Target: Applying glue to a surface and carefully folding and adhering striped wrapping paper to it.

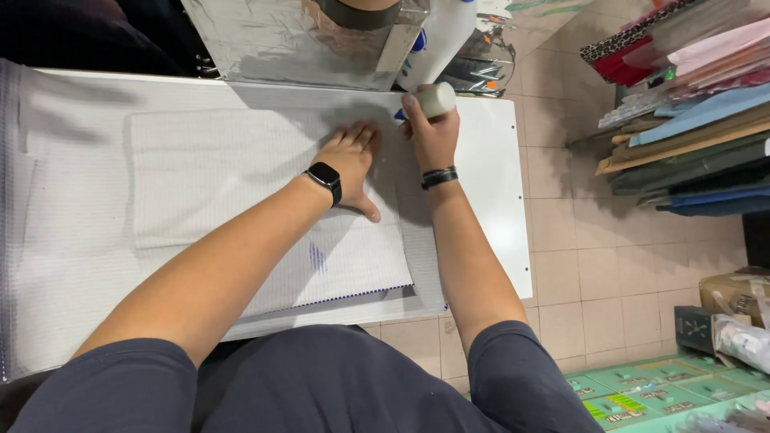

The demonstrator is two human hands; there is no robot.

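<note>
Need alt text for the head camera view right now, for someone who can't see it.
Seen from above, a person's left hand presses flat on a folded white fabric spread over a white table, while the right hand grips a white cylindrical tool at the cloth's far edge. Stacked coloured fabrics sit on the right above a tiled floor.

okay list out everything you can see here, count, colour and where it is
table: one, white, centre
fabric: one folded piece, white ribbed, on table
stick: one, whitish cylinder, in right hand at fabric's far edge
foil sheet: one, silver, beyond table
fabric stack: one, mixed colours, right
boxes: several, green, floor lower right
watch: one, black, left wrist
wristband: one, black, right wrist
left hand: flat on fabric
right hand: grip closed on stick
</note>
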